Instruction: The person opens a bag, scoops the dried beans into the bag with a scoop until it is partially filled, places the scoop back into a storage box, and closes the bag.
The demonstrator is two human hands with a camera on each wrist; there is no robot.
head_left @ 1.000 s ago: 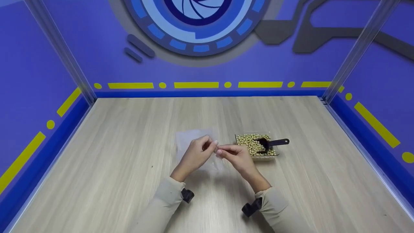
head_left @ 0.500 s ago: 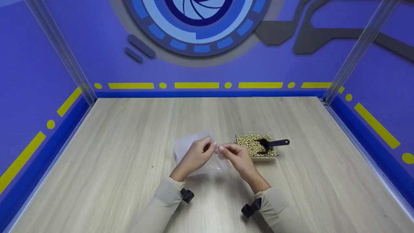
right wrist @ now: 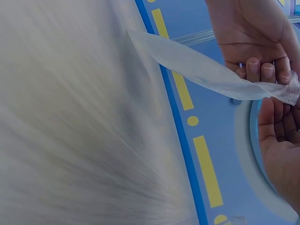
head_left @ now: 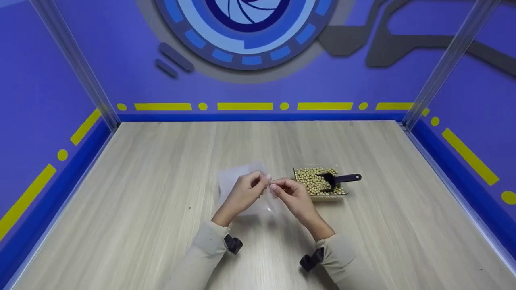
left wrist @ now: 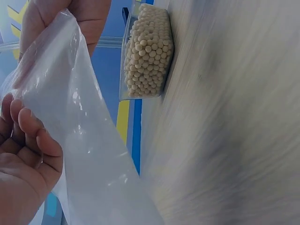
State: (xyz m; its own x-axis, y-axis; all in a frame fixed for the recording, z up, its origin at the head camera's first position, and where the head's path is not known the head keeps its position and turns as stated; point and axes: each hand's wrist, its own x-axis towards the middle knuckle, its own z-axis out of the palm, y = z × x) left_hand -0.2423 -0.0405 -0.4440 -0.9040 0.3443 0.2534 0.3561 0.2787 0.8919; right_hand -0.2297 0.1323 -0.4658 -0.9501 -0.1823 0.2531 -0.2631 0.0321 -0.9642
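A clear, frosty plastic bag (head_left: 230, 177) hangs between the two hands over the middle of the table. My left hand (head_left: 245, 194) pinches its edge between thumb and forefinger. Fingertip to fingertip with it, my right hand (head_left: 296, 198) pinches the same edge from the other side. In the left wrist view the bag (left wrist: 93, 140) spreads down from the fingers, creased and shiny. From the right wrist it shows as a narrow, twisted sheet (right wrist: 201, 77) whose gathered end lies at the fingertips. The bag's opening is hidden by the fingers.
Just right of the hands stands a clear box (head_left: 328, 198) filled with round, pale yellow beans (head_left: 310, 179). A black scoop (head_left: 348, 177) lies in them, its handle sticking out over the right rim. Blue printed walls (head_left: 258, 92) enclose the wooden table (head_left: 141, 201).
The fingertips have shifted slightly along the bag's edge, parting a little and coming close again. The bag's lower part has swayed and its left corner tilted. The box and scoop have not moved.
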